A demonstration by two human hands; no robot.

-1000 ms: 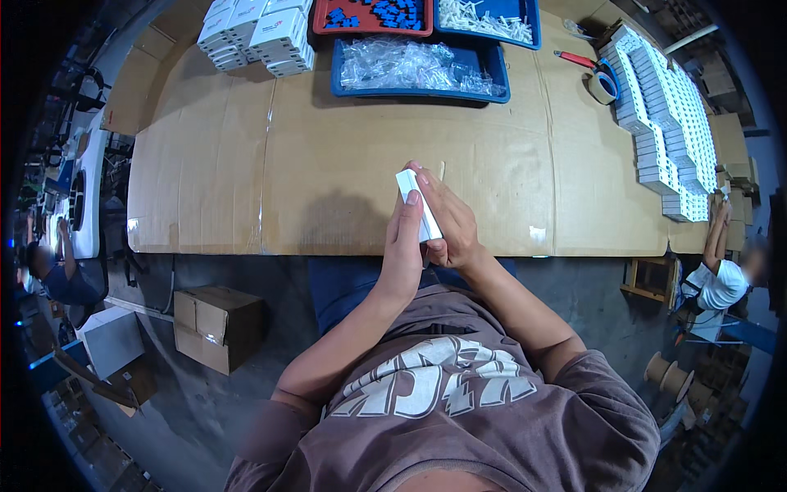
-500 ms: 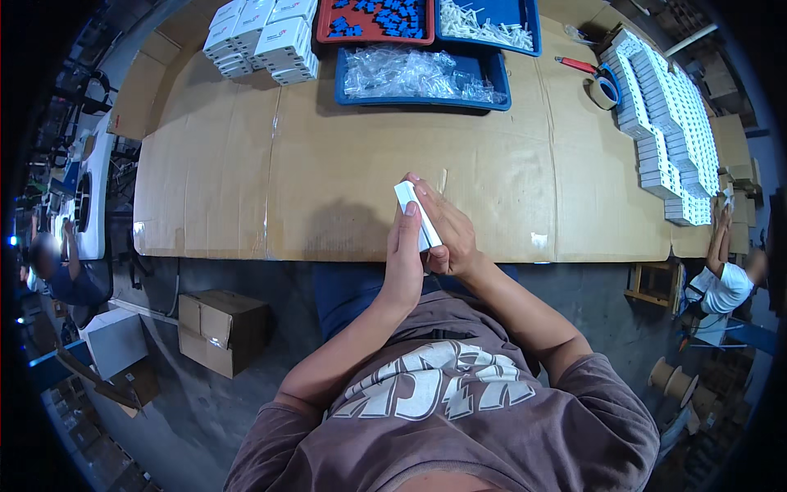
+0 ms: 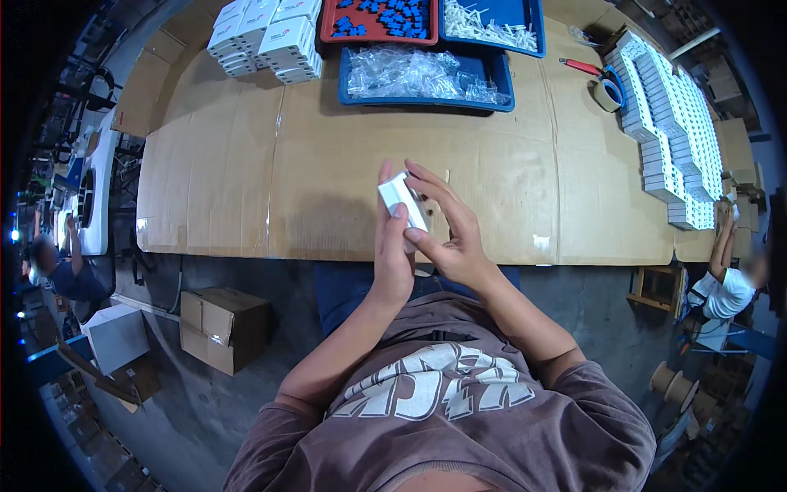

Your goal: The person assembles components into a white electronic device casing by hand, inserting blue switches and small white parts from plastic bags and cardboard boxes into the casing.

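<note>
A small white box (image 3: 403, 201) is held above the near part of the cardboard-covered table, tilted, its upper end pointing away and slightly left. My left hand (image 3: 393, 254) grips it from the left, thumb lying on its face and fingers behind. On the right side, my right hand (image 3: 459, 238) also holds the box, with its thumb at the lower end and its fingertips at the upper end; a gap shows between that palm and the box. What the box contains is hidden.
Beyond my hands lie a blue tray (image 3: 344, 94) of clear plastic pieces, a red tray (image 3: 373, 39) of blue parts and another blue tray (image 3: 492, 47) of white pieces. White boxes (image 3: 266, 37) are stacked far left, more (image 3: 672, 131) at right beside tape (image 3: 607, 95). Two people work at the sides.
The white box has shifted slightly left and turned to show more of its face. My right hand has loosened from around it, its fingers now raised and spread along the box.
</note>
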